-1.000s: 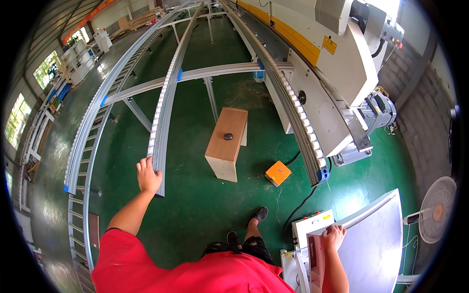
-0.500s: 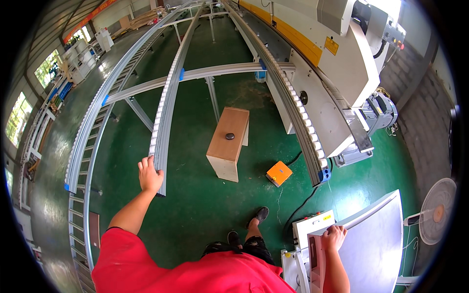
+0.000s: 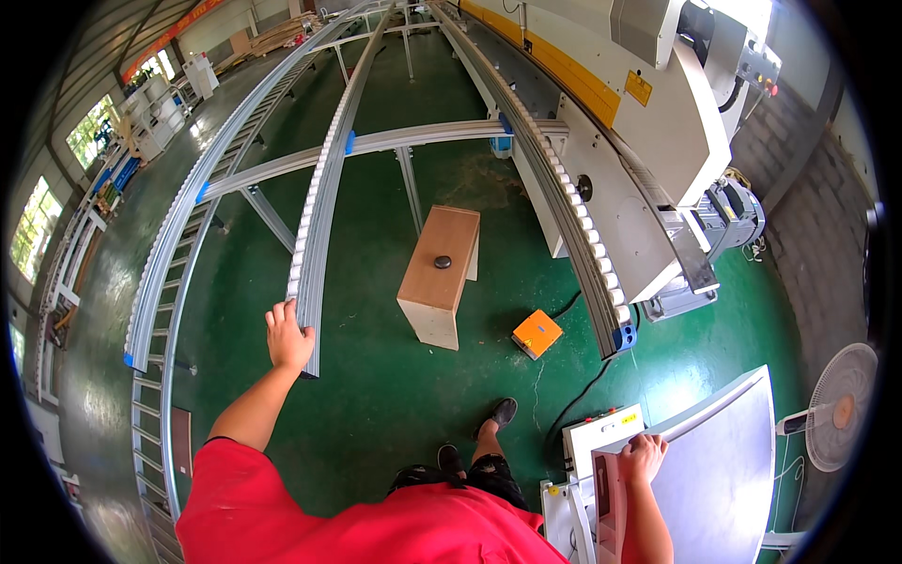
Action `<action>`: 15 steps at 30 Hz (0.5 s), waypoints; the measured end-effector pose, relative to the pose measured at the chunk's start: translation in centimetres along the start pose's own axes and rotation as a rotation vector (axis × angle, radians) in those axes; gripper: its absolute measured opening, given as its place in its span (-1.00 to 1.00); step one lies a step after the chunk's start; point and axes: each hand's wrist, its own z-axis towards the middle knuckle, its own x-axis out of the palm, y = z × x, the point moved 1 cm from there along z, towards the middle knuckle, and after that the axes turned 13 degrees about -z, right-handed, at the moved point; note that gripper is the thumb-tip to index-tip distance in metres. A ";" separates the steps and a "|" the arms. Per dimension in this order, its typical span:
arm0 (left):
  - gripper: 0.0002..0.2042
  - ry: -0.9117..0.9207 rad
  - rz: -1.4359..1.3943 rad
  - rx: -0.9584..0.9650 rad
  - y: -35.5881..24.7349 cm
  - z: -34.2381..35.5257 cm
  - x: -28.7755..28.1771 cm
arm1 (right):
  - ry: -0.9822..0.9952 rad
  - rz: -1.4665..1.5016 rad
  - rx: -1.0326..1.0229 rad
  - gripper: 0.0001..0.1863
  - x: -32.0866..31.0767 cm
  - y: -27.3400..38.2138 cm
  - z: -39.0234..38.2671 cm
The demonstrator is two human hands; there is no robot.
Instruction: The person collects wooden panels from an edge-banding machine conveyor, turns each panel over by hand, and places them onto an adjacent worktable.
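My left hand point(image 3: 289, 336) grips the near end of the middle roller rail point(image 3: 322, 226), a long grey metal profile with a row of small white rollers. Its fingers curl over the rollers, and the thumb lies across the metal. At the lower right, my right hand point(image 3: 644, 458) is closed over the top edge of a pale cabinet point(image 3: 719, 461) with a broad grey surface. The undersides of both hands' fingers are hidden. Between the rails stands a brown wooden stool point(image 3: 435, 258) with a small black round object point(image 3: 442, 262) on its top.
An orange foot-pedal box point(image 3: 536, 334) with a cable sits on the green floor. The right roller rail point(image 3: 564, 207) runs beside a large white and yellow machine point(image 3: 672, 132). A crossbar point(image 3: 404, 138) joins the rails. At the far right is a fan point(image 3: 843, 406).
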 end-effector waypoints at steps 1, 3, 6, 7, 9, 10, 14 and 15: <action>-0.45 0.002 -0.004 -0.001 0.0 0.0 0.0 | 0.003 0.001 -0.001 -0.89 -0.1 0.0 0.0; -0.44 0.002 -0.008 -0.002 0.1 0.0 0.1 | 0.004 -0.003 -0.001 -0.89 -0.3 0.1 0.0; -0.44 0.001 -0.011 -0.005 0.1 0.0 0.1 | -0.008 0.006 0.001 -0.89 -0.3 0.2 0.0; -0.44 0.003 -0.010 -0.007 0.1 0.0 0.1 | -0.021 0.021 0.002 -0.89 -0.2 0.2 -0.1; -0.44 0.004 -0.009 -0.008 0.1 0.0 0.0 | -0.020 0.022 0.003 -0.89 -0.2 0.1 0.0; -0.44 0.006 -0.012 -0.011 0.0 0.0 0.0 | -0.019 0.023 0.003 -0.89 -0.2 0.1 -0.1; -0.44 0.003 -0.016 -0.011 0.0 0.0 0.0 | -0.014 0.026 0.005 -0.89 -0.2 0.1 0.0; -0.44 0.003 -0.016 -0.010 0.0 0.0 0.0 | -0.011 0.025 0.003 -0.89 -0.3 0.1 0.0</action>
